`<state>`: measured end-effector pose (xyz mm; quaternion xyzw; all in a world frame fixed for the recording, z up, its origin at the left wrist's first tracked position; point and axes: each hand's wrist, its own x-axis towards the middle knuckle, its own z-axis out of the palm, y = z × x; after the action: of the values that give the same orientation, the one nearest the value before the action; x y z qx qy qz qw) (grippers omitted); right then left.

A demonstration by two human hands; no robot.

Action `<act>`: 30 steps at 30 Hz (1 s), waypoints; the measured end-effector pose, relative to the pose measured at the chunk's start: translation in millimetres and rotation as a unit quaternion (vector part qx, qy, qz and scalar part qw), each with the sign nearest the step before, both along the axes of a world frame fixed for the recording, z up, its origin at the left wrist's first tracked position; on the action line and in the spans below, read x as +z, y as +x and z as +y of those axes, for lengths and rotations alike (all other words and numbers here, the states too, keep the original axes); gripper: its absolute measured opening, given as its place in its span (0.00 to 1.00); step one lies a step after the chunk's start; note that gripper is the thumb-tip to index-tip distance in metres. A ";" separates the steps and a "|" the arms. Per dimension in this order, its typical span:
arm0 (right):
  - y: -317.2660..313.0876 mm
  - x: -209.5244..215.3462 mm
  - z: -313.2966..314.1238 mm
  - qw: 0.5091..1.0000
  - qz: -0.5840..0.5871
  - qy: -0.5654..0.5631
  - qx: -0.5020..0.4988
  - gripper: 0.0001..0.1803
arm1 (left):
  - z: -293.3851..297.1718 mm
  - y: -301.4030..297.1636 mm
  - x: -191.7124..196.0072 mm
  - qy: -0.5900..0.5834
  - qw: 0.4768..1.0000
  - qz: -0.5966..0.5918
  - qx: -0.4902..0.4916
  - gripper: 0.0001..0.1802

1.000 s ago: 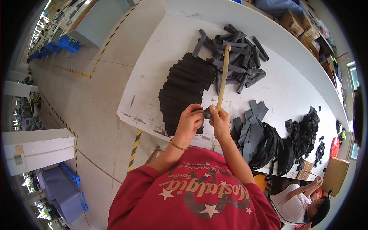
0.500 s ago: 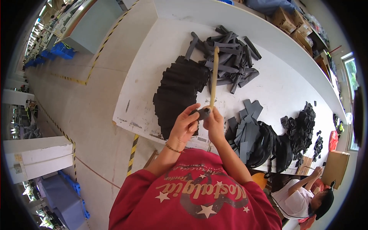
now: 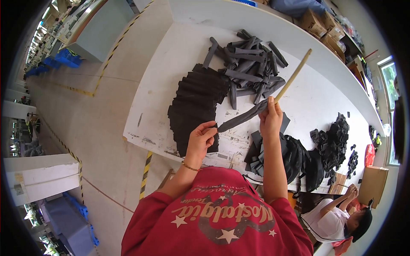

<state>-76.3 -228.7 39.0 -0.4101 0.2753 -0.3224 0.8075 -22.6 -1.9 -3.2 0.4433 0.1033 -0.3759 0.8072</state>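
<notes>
My left hand (image 3: 201, 138) pinches the near end of a dark grey fabric tube (image 3: 241, 117) above the table's front edge. My right hand (image 3: 270, 118) grips the other end of that tube together with a long pale wooden stick (image 3: 293, 75) that slants up and to the right. The tube is stretched between both hands. Under my left hand lies a fanned stack of flat black fabric pieces (image 3: 194, 106). Behind it sits a loose pile of grey fabric tubes (image 3: 247, 68).
The white table (image 3: 171, 72) also carries dark folded pieces (image 3: 294, 155) and black scraps (image 3: 335, 136) to the right. Another person in white (image 3: 337, 215) sits at the lower right. Cardboard boxes (image 3: 318, 25) stand at the back. Grey floor with yellow-black tape (image 3: 102, 72) lies left.
My hands have drawn apart: the right hand has moved right and up with the stick, the tube now stretched out between both hands. The stick tilts further right.
</notes>
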 end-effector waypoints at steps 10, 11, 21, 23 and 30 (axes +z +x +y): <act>19.4 -17.2 35.2 0.961 0.083 -0.262 -0.006 0.12 | -27.5 14.0 -0.3 0.116 0.937 -0.327 -0.032 0.14; 17.2 -19.5 39.4 0.960 0.110 -0.255 0.016 0.12 | -41.1 16.9 12.0 0.094 0.933 -0.339 -0.075 0.13; 24.4 -22.0 37.9 0.920 0.179 -0.345 -0.047 0.07 | -69.6 -5.5 -0.6 0.024 0.977 -0.176 -0.120 0.16; 39.0 -18.4 0.0 0.889 0.190 -0.408 -0.085 0.08 | -56.2 -18.9 13.3 0.050 0.901 -0.142 -0.408 0.12; 38.8 -3.6 -122.7 0.842 0.234 -0.480 -0.081 0.15 | -3.6 -21.5 -46.2 0.308 0.742 -0.570 -0.172 0.06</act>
<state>-37.5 -351.4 35.5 -0.7856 0.2992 -0.3732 0.3925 -44.1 -5.5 -49.4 0.8099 -0.3439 -0.1331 0.4562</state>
